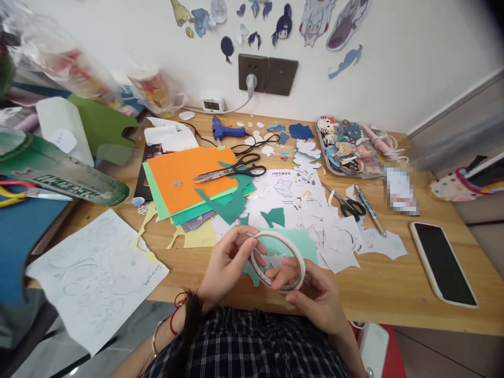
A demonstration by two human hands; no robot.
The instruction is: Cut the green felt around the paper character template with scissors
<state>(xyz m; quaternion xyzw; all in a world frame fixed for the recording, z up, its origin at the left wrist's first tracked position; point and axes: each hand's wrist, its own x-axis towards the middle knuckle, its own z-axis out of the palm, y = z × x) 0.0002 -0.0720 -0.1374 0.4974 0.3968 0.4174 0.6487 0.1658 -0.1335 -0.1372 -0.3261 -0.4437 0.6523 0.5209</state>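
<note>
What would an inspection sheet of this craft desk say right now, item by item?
Surface: wooden desk, mostly covered with paper.
Job's things: roll of tape held over the desk's front edge; a teal paper piece lies under it.
Clutter: orange sheet on a coloured stack, black scissors on it, second scissors, pen, white paper scraps, phone, sketch sheet, tray of stickers.
Grippers: left hand and right hand both grip the tape roll.
Cables: blue glue gun with a dark cord; a white cord runs from the wall socket.
Surroundings: white wall with paper cut-outs.
</note>
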